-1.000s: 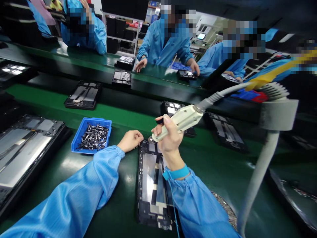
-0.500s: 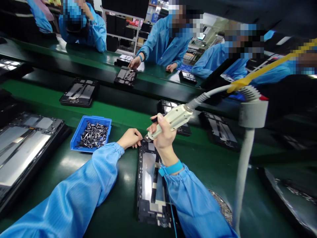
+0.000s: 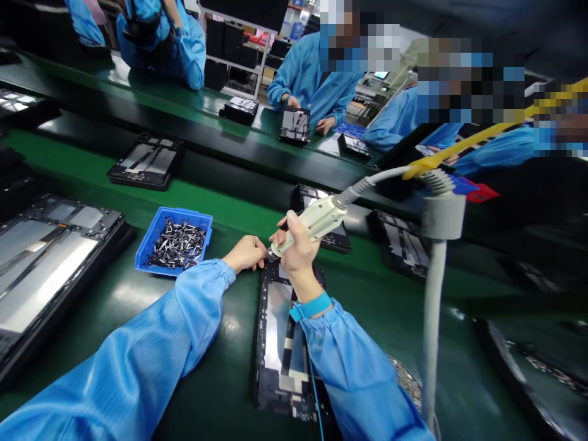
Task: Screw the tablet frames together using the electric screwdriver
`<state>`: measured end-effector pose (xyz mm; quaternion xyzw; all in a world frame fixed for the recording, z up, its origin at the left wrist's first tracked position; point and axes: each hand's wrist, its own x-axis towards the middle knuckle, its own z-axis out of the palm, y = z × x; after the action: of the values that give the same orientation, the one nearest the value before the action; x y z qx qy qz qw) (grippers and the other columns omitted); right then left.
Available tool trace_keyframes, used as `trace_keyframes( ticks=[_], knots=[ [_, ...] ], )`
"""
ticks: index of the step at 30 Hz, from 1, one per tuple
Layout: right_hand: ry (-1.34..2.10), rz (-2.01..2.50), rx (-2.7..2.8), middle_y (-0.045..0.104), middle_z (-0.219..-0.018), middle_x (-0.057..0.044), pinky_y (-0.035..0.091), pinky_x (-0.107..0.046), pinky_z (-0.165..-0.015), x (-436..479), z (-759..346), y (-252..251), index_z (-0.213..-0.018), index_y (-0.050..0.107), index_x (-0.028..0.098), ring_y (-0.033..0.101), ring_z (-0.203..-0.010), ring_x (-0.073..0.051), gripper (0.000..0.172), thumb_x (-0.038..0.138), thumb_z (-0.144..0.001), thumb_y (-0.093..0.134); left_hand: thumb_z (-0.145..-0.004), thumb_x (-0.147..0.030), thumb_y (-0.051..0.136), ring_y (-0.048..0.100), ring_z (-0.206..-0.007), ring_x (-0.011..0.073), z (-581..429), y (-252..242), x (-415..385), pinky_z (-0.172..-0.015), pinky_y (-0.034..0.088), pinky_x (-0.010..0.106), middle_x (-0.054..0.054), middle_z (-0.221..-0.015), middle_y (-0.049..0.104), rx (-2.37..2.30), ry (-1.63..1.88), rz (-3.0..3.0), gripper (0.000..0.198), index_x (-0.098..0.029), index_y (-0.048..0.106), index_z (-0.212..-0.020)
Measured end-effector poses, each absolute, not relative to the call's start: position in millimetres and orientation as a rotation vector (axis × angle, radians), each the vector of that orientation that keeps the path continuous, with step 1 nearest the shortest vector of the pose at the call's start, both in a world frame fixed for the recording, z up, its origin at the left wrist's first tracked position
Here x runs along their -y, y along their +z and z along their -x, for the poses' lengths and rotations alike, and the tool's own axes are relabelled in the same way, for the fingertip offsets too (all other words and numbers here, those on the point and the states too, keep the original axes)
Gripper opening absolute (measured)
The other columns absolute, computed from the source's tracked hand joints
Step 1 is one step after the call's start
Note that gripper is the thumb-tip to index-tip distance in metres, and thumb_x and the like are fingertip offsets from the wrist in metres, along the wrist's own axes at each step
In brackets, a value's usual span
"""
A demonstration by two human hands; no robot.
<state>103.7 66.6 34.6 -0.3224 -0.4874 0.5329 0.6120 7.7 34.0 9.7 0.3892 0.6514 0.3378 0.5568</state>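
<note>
My right hand (image 3: 298, 242) is shut around a cream electric screwdriver (image 3: 315, 222), whose metal bit (image 3: 272, 253) points down-left at the top edge of a black tablet frame (image 3: 275, 343). The frame lies on the green belt below my hands, and my right sleeve hides its lower right part. My left hand (image 3: 245, 254) rests curled at the frame's top left corner, right next to the bit. Anything small between its fingers is hidden. A blue wrist strap (image 3: 311, 306) circles my right wrist, with a thin blue wire running down from it.
A blue bin (image 3: 173, 245) of metal screws stands left of my hands. Several black frames (image 3: 146, 160) lie along the belts, with a large panel (image 3: 46, 269) at left. A grey pole (image 3: 432, 306) carries the screwdriver's cable on the right. Co-workers in blue sit across the belt.
The view has turned, shifting the scene left. My right hand brought the bit closer to my left hand. A co-worker across the belt has lifted a black frame and tilted it up.
</note>
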Motion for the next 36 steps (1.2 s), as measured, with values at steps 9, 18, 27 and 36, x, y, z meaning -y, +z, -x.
trace_keyframes(
  ticks=[9,18,27,36],
  knots=[
    [1.242,0.751,1.171,0.051,-0.041,0.006,0.044,-0.027,-0.044,-64,-96,30,-0.059,0.059,0.022,0.048,-0.037,-0.012,0.043,0.054,-0.074,0.083,-0.085,-0.005,0.058,0.037,-0.034,0.0058,-4,6,-38,-0.038,0.024,0.017,-0.004,-0.042,0.05,-1.563,0.77,-0.939,0.031,-0.015,0.054,-0.056],
    [1.249,0.51,1.185,0.057,-0.048,0.005,0.046,-0.03,-0.041,-47,-124,37,-0.074,0.067,0.023,0.051,-0.039,-0.015,0.033,0.051,-0.072,0.085,-0.102,-0.027,0.064,0.04,-0.042,0.0049,-12,19,-35,-0.042,0.031,0.017,-0.008,-0.054,0.049,-1.726,0.64,-1.041,0.037,-0.013,0.055,-0.069],
    [1.162,0.333,1.071,0.054,-0.047,0.005,0.046,-0.03,-0.038,-34,-147,96,-0.083,0.073,0.023,0.049,-0.038,-0.015,0.029,0.051,-0.078,0.082,-0.099,-0.03,0.058,0.051,-0.049,0.0117,-23,25,-11,-0.054,0.04,0.024,-0.002,-0.064,0.057,-2.039,0.657,-1.232,0.031,-0.021,0.043,-0.074],
    [0.933,0.406,0.572,0.053,-0.047,0.008,0.05,-0.027,-0.045,-31,-196,107,-0.075,0.062,0.02,0.046,-0.036,-0.01,0.036,0.046,-0.068,0.085,-0.1,-0.042,0.047,0.058,-0.119,0.0338,-76,0,128,-0.104,0.041,0.042,0.02,-0.115,0.063,-2.241,0.283,-1.556,0.024,-0.021,0.056,-0.091]
  ],
)
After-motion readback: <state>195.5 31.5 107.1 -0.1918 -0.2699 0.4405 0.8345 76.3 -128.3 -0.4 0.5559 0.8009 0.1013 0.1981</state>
